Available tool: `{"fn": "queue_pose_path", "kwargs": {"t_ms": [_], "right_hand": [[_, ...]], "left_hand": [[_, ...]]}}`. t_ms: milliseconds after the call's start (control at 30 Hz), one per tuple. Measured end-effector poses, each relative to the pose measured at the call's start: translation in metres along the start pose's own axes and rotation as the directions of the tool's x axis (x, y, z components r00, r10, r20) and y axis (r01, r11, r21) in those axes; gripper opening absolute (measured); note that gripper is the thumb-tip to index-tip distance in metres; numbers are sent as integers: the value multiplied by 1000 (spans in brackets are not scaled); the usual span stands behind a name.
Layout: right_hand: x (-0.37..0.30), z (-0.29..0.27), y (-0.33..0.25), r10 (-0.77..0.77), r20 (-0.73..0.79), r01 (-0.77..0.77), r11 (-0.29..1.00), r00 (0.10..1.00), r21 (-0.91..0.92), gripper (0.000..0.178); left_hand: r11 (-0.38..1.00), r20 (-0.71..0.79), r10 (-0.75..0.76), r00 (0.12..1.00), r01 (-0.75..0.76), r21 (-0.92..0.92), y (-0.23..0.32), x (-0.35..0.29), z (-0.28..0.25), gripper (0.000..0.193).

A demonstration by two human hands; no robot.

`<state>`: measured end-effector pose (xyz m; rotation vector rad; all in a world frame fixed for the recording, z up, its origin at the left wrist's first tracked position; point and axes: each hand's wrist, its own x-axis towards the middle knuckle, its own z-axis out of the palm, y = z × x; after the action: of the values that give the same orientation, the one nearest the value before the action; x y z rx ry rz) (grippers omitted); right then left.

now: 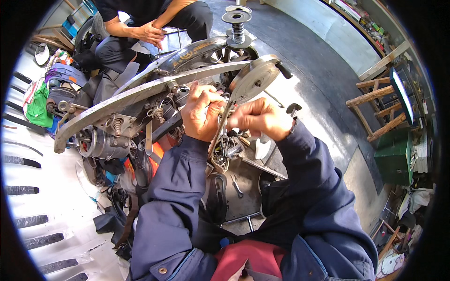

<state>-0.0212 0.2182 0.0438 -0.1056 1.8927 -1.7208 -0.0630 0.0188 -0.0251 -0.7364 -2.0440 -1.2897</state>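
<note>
My left hand (202, 112) is closed, fingers curled and thumb pressed in, beside the long metal arm of a hand-cranked sewing machine (140, 96). Facing it, my right hand (263, 118) has its fingers drawn together in a pinch, slightly blurred. Between the two hands a narrow brown strip (219, 133) runs upright, its upper end near the machine's round wheel (253, 82). Whatever lies inside either set of fingers is too small or hidden to make out. The wheel's dark crank handle (283, 70) stands just above my right hand.
A thread spool (237, 33) tops the machine. Across from me sits a person with clasped hands (151, 33). Below my hands stands a container of small tools (229, 149), with a wrench (237, 186) lower down. Bags and cloth (40, 105) lie left; a wooden stool (379, 105) stands right.
</note>
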Motion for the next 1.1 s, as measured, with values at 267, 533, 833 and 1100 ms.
{"fn": "queue_pose_path", "kwargs": {"t_ms": [267, 533, 833, 1100], "right_hand": [[6, -13, 20, -161, 136, 210, 749, 978, -628, 37], [12, -86, 25, -399, -661, -298, 663, 636, -687, 64], [33, -88, 20, -560, -594, -332, 503, 577, -798, 34], [70, -108, 100, -373, -582, -176, 715, 723, -676, 32]], "left_hand": [[1000, -20, 4, 1000, -3, 21, 1, 0, 0, 9], [997, -32, -53, 998, 51, -54, -4, -1, 3, 9], [998, -36, -23, 999, 21, -57, -6, -1, 4, 11], [998, -45, -49, 998, 47, -48, -5, -2, 4, 10]]}}
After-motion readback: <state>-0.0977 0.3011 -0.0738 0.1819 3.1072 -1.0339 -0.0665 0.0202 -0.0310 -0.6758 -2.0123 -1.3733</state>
